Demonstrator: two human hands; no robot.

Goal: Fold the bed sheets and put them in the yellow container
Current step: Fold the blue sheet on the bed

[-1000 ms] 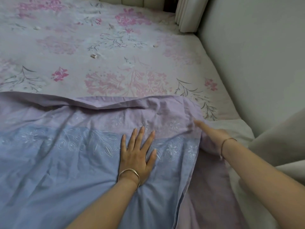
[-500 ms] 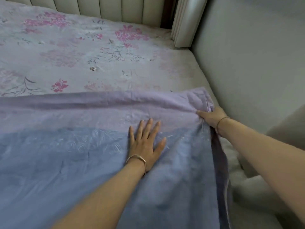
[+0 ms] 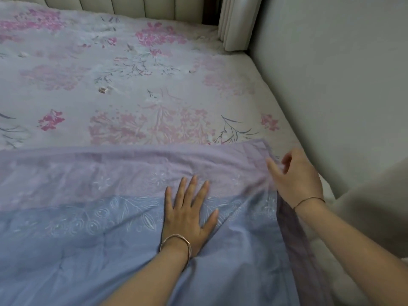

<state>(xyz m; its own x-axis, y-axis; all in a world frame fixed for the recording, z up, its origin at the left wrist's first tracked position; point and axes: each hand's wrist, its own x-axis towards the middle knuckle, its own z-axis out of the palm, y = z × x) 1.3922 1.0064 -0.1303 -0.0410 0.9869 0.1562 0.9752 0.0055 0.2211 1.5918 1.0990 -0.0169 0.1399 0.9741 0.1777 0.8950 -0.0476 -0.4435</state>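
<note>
Lilac-and-blue cotton, the bed sheet lies spread over the near half of the bed, filling the view from 9 o'clock through 6 to about 4. Far band soft lilac, near field flat blue; a strip of pale stitched leaves and rosettes runs along the colour join. Surface lightly creased, with diagonal wrinkles toward 5 o'clock; the right edge is doubled, showing a darker purple underside. Beneath it, toward 12, a floral bed cover, off-white with pink blossom clusters and thin grey stems, slightly puckered. A padded, ribbed headboard stands at 12 and a plain grey wall at 2. The left hand is just below centre, palm down and flat on the sheet, fingers straight and fanned toward 12, holding nothing; there is a metal bangle at the wrist. The right hand is at 3 to 4 o'clock by the sheet's far right corner, motion-blurred, fingers loosely parted and gripping nothing. Whether the thumb grazes the hem is unclear. A thin bracelet circles that wrist.
</note>
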